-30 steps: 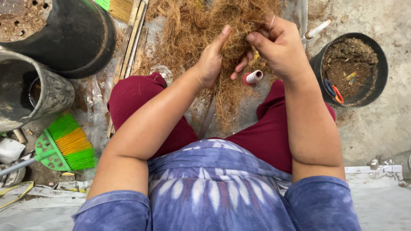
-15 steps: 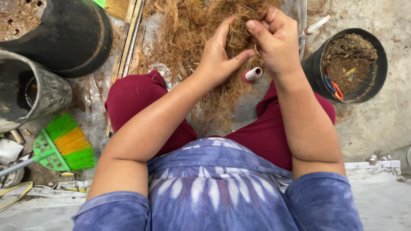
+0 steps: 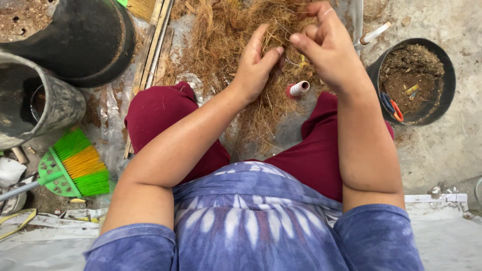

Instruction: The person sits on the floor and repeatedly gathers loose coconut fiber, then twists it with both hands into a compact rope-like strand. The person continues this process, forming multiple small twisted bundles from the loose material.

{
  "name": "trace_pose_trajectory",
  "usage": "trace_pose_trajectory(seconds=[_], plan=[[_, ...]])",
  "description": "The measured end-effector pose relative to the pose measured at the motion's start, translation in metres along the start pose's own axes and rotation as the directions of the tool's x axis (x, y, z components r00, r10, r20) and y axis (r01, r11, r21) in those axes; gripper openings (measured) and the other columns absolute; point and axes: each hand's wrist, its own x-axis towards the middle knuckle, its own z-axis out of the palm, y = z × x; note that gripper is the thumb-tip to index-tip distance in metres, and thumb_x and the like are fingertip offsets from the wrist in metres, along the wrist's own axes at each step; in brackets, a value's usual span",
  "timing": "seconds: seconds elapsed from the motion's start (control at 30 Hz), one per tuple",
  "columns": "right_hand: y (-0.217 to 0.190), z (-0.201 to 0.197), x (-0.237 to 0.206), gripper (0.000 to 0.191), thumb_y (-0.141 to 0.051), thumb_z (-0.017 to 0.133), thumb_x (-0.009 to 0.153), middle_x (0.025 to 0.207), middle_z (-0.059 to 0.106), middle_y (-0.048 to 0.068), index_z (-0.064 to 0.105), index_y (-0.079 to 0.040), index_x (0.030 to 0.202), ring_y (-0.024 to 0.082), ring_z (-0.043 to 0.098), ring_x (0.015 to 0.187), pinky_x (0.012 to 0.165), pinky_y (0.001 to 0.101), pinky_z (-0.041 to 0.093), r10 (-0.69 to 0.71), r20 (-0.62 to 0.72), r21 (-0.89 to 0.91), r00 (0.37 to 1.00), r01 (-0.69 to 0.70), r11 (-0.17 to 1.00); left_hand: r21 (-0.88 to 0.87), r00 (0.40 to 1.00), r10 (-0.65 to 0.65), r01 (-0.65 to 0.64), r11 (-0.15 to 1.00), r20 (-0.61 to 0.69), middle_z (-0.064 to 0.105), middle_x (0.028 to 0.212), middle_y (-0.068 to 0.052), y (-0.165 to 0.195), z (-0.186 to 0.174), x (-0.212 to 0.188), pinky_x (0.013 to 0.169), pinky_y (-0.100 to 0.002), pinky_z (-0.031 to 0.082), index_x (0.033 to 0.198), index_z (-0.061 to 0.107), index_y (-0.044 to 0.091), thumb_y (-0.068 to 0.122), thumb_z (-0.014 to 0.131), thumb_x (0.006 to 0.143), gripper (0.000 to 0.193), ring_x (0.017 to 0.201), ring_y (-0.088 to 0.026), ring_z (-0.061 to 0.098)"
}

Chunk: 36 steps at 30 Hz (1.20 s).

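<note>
both hands [image 3: 256, 65] [image 3: 326, 47] pinching coir fibre [image 3: 226, 35] (rough concrete floor [image 3: 442, 145]).

i count two hands at work, my left hand [image 3: 256, 65] and my right hand [image 3: 326, 45], both of them in one heap of brown fibre [image 3: 236, 30]. one small spool [image 3: 299, 89] with a red end lies just beside the heap. i count three dark pots: one big black pot [image 3: 85, 45] at the upper left, one grey pot [image 3: 55, 105] below it, and one black pot of soil [image 3: 416, 80] on my right. in that soil pot i see one pair of scissors [image 3: 391, 106]. one green and yellow broom [image 3: 75, 168] lies at my left, and one bundle of thin wooden slats [image 3: 153, 47] runs along the heap.
</note>
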Motion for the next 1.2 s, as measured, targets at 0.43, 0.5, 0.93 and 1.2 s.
trace_pose_trajectory(seconds=[0.43, 0.5, 0.93, 1.2], plan=[[0.004, -0.002, -0.005, 0.031, -0.001, 0.068, 0.112, 0.070, 0.046, -0.004, 0.042, -0.003, 0.128, 0.002, 0.039, 0.059, 0.056, 0.0192, 0.027, 0.000, -0.106, 0.005, 0.994, 0.001, 1.000, -0.005, 0.998, 0.053, -0.053, 0.999, -0.015, 0.064, 0.087, -0.004, 0.007, 0.008, 0.005, 0.052, -0.025, 0.048, 0.135, 0.051, 0.002, 0.043, 0.059, 0.105, 0.052, 0.064, -0.010, 0.057], [-0.001, -0.007, 0.000, 0.038, -0.006, 0.072, 0.111, 0.072, 0.046, -0.003, 0.043, -0.001, 0.136, 0.003, 0.040, 0.060, 0.056, 0.0194, 0.028, 0.077, -0.041, 0.107, 0.996, -0.073, 0.992, -0.130, 0.996, -0.031, 0.042, 0.991, 0.089, 0.060, 0.080, -0.005, 0.019, 0.005, 0.002, 0.048, -0.027, 0.046, 0.129, 0.051, 0.003, 0.046, 0.058, 0.106, 0.049, 0.059, -0.011, 0.054], [-0.010, -0.013, 0.009, 0.046, -0.019, 0.079, 0.102, 0.113, 0.068, 0.004, 0.057, -0.001, 0.138, 0.009, 0.065, 0.093, 0.075, 0.0217, 0.052, 0.063, 0.278, 0.275, 0.959, -0.142, 0.951, -0.025, 0.838, -0.299, 0.348, 0.937, 0.457, 0.055, 0.061, -0.007, 0.050, -0.001, 0.003, 0.051, -0.033, 0.055, 0.104, 0.065, -0.003, 0.074, 0.036, 0.100, 0.082, 0.050, -0.021, 0.061], [-0.023, -0.014, -0.002, 0.033, -0.025, 0.076, 0.094, 0.081, 0.064, -0.006, 0.063, -0.006, 0.117, -0.001, 0.048, 0.061, 0.054, 0.0153, 0.035, 0.033, -0.085, 0.168, 0.996, -0.019, 0.986, 0.009, 0.952, -0.132, 0.135, 0.991, 0.278, 0.065, 0.104, -0.010, 0.036, 0.023, -0.007, 0.064, -0.027, 0.059, 0.148, 0.039, 0.005, 0.064, 0.042, 0.104, 0.073, 0.074, -0.011, 0.062]])
